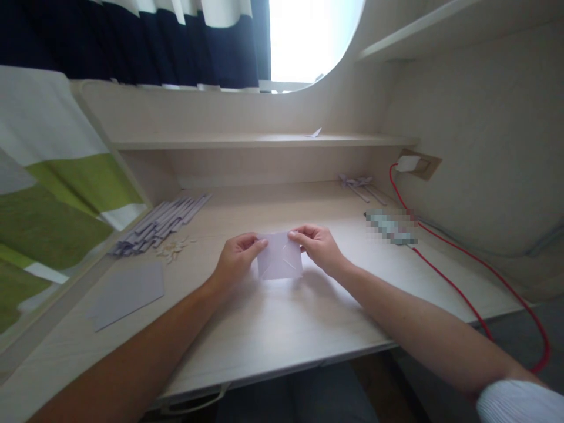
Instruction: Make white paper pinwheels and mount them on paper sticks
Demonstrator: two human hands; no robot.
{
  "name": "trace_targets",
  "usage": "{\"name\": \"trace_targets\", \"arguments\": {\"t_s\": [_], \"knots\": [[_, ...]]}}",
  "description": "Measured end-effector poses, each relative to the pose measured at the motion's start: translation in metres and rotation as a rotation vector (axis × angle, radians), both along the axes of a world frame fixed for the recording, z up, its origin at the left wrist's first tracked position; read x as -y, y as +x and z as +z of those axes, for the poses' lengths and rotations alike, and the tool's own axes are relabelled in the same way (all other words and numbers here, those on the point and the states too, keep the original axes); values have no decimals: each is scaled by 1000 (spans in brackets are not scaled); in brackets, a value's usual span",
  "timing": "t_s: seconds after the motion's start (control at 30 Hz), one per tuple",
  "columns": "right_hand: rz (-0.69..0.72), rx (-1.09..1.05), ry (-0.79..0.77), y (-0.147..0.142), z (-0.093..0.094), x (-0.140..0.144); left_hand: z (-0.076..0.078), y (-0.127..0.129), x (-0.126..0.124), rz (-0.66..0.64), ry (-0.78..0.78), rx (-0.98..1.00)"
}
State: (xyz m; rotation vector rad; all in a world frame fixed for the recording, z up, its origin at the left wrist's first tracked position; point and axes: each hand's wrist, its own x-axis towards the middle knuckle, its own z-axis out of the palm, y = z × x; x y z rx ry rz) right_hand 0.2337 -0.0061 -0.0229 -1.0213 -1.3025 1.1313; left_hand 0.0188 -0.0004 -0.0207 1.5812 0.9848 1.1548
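- Holding a small pale lilac paper sheet (280, 263) between both hands at the middle of the desk (282, 329), its lower edge touching or just over the desktop; faint crease lines show on its face.
- Left hand (235, 258): at 9 o'clock of the paper sheet, thumb and fingertips pinched shut on its upper left corner; bare forearm runs off toward 7 o'clock.
- Right hand (319, 247): at 3 o'clock of the paper sheet, thumb and forefinger closed on its upper right corner; forearm runs toward 4 o'clock and ends in a white ribbed sleeve (520, 402).
- Flat lilac sheet (127, 292): lying on the desk at 9 o'clock of the hands, well apart from them.
- Bundle of folded paper strips (161, 226): laid side by side at 10 o'clock of the hands, near the left end of the desk.
- Small pale scraps (176, 248): scattered just beside the near end of the strips.
- Second lot of folded lilac pieces (359, 185): at 1 o'clock of the hands, near the back of the desk.
- Blurred object (391, 228): on the desk at 3 o'clock of the right hand, near it but apart; its kind cannot be told.
- Red cable (462, 294): runs from a white plug (408, 163) in the wall at 2 o'clock, past the blurred object and off the desk's right edge.
- Shelf (247, 141): above the desk at 12 o'clock, bearing one small paper bit (315, 133).
- Dark blue and white curtain (176, 41): at 11 o'clock, beside a bright window (308, 35).
- Green and white cloth (53, 194): at the far left, 9 o'clock.
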Motion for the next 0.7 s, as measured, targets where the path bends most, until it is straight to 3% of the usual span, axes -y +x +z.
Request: {"name": "trace_targets", "arguments": {"t_s": [0.7], "knots": [[52, 42, -26, 3, -1, -1, -2, 1, -4, 80, 20, 71]]}}
